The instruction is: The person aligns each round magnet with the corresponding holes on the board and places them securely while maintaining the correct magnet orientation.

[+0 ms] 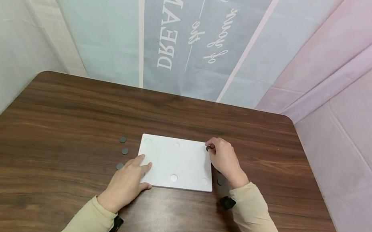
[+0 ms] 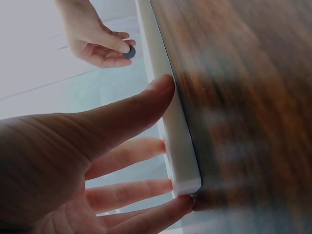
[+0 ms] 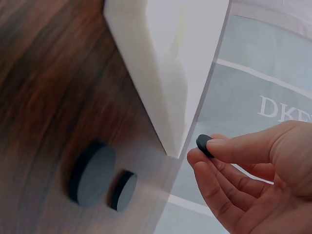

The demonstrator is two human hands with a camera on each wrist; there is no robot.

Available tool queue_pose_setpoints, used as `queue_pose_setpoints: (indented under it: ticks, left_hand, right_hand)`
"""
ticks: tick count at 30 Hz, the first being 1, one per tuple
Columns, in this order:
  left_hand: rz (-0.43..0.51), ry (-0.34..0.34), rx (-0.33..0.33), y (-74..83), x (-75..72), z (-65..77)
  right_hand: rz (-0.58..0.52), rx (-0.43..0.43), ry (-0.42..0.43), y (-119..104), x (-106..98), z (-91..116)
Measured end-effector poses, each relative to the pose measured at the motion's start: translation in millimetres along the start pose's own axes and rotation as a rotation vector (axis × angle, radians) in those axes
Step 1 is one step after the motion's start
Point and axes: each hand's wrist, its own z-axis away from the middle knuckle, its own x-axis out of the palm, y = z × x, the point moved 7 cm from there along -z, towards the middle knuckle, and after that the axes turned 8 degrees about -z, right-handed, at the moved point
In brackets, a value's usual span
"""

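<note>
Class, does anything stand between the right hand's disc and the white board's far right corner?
Nothing visible does: the right hand holds the dark disc by that corner; the other discs lie beside the white board.

High up, I had the head view facing forward, down across the bench (image 1: 62, 112); both wrist views, tight in, shared the white board (image 1: 180, 163) and right hand (image 1: 225, 158).

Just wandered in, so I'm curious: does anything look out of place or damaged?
Only the lettering on the backdrop looks odd: it runs sideways, up instead of across. I see nothing spilled or broken; the white board lies flat while the right hand pinches a dark disc.
</note>
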Motion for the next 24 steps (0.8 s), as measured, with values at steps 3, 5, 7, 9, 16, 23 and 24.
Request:
queue_pose_setpoints:
  ticks: [3,5,7,9,16,23,24]
  left_hand:
    - [-0.003,0.003,-0.001,0.1,-0.6,0.1]
    - [-0.005,0.007,-0.001,0.1,-1.1,0.1]
    - [-0.007,0.009,0.000,0.2,-1.5,0.1]
    - [-0.006,0.008,0.000,0.3,-1.5,0.1]
    - [-0.003,-0.003,-0.003,0.4,-0.4,-0.1]
    - [-0.001,-0.013,-0.007,0.1,0.1,0.0]
    - [-0.003,-0.013,-0.006,0.0,0.1,0.0]
  right_hand:
    - [-0.017,0.016,-0.015,-0.3,2.8,-1.8]
    - [-0.029,0.029,-0.022,-0.8,4.5,-3.0]
    - [-0.039,0.036,-0.030,-1.9,6.1,-4.5]
    - [-0.048,0.041,-0.038,-3.5,7.6,-6.1]
    - [-0.093,0.037,-0.066,-10.0,14.1,-10.8]
    - [-0.118,0.018,-0.074,-15.6,20.5,-13.4]
    - [-0.122,0.015,-0.080,-16.4,21.6,-13.9]
